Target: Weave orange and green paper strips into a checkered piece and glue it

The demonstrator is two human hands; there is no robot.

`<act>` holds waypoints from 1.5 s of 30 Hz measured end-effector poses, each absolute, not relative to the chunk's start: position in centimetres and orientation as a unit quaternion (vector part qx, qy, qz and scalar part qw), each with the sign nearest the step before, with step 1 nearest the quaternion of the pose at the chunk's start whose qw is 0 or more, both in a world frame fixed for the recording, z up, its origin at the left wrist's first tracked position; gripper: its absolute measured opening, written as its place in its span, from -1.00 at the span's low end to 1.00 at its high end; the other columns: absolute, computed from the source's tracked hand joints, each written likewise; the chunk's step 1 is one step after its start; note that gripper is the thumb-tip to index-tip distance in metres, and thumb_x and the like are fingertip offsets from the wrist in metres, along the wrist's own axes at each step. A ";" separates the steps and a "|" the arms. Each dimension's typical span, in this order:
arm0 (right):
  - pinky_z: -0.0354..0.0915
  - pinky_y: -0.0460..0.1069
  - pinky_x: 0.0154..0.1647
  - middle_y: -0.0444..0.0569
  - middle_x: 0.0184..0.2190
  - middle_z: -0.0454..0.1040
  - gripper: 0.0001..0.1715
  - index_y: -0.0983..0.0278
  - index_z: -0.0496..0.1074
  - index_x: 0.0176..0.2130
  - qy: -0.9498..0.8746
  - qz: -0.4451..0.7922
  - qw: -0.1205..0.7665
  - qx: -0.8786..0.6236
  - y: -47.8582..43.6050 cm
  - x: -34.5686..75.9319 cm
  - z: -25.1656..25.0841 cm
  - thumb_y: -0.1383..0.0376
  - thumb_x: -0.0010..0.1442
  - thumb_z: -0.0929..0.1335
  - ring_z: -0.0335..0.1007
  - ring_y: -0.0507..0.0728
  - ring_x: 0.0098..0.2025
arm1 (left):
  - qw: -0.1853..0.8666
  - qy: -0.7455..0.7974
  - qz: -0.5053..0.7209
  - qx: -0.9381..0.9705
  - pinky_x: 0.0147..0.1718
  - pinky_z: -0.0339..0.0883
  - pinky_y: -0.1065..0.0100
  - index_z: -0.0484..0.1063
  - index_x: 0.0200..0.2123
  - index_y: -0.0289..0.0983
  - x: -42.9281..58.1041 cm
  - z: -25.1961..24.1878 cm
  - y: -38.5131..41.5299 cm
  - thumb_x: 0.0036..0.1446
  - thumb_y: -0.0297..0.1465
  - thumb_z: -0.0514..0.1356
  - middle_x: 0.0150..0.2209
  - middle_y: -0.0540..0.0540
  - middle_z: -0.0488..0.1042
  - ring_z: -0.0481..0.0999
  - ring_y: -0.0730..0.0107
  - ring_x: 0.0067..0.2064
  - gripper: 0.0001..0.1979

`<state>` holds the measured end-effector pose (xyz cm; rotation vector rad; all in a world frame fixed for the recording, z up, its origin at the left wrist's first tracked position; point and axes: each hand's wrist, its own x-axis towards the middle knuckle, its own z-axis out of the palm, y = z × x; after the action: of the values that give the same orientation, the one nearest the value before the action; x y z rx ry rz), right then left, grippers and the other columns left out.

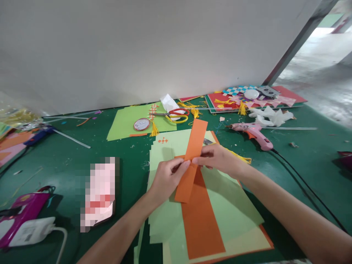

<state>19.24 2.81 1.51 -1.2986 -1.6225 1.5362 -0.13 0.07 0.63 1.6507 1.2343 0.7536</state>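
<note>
Both of my hands pinch an orange paper strip (pixel 197 134) near its middle, thumbs almost meeting on its near face. My left hand (pixel 168 176) grips its left edge, and my right hand (pixel 217 157) grips its right edge. The strip tilts, its top leaning right. Beneath it, a longer orange strip (pixel 203 227) lies on a stack of pale green paper sheets (pixel 231 209). A small orange checkered cutout (pixel 162 140) rests near the stack's upper left corner. Just behind my right hand, a metal blade tip (pixel 208 141) and a yellow handle (pixel 242 157) show in part.
Scissors (pixel 176 115) and a round tin (pixel 142 124) lie on a bright green sheet (pixel 118 124). At right is a pink glue gun (pixel 253 134) with a cord. A blurred-out phone (pixel 100 194), a purple power strip (pixel 27 212) and a blue glue gun (pixel 40 135) are at left.
</note>
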 end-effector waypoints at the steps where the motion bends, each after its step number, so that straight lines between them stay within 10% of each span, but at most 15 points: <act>1: 0.04 -0.08 -0.53 -0.13 -0.55 0.40 -0.66 0.31 0.46 -0.48 -0.612 0.573 0.259 -0.479 2.8 19.2 1.5 0.07 0.04 0.43 0.18 -0.02 -0.52 | 0.460 0.502 0.308 0.665 -0.58 -0.17 0.41 0.00 -0.59 -0.25 -0.1 0.7 0.1 0.25 -0.21 0.08 -0.59 0.10 -0.09 -0.07 0.55 -0.54 -0.56; 8: 0.06 -0.07 -0.54 -0.11 -0.60 0.39 -0.60 0.33 0.42 -0.56 -0.577 0.537 0.331 -0.518 3.1 19.7 1.7 0.05 0.05 0.42 0.18 -0.03 -0.55 | 0.564 0.486 0.258 0.616 -0.59 0.20 0.47 0.39 -0.46 -0.31 0.1 1.4 -0.2 0.21 -0.21 0.14 -0.53 -0.04 0.48 0.41 0.47 -0.56 -0.69; 33: 0.04 -0.09 -0.56 -0.15 -0.60 0.35 -0.65 0.31 0.37 -0.54 -0.595 0.506 0.354 -0.515 3.4 20.2 1.5 0.10 0.07 0.40 0.15 -0.05 -0.55 | 0.626 0.487 0.234 0.563 -0.57 0.36 0.47 0.41 -0.40 -0.34 -0.5 0.3 0.5 0.18 -0.14 0.16 -0.50 -0.10 0.54 0.55 0.41 -0.53 -0.65; 45: 0.02 -0.13 -0.62 -0.20 -0.62 0.37 -0.83 0.28 0.36 -0.46 -0.573 0.645 0.211 -0.460 2.2 18.0 0.2 0.23 0.10 0.34 0.20 -0.06 -0.61 | 0.598 0.488 0.301 0.561 -0.62 0.22 0.49 0.17 -0.25 -0.25 0.1 1.1 0.4 0.22 -0.14 0.11 -0.56 0.04 0.47 0.45 0.47 -0.61 -0.70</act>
<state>17.97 2.20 0.17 -1.2776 -1.5932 1.7924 0.07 0.44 1.07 1.3007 1.1313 0.6977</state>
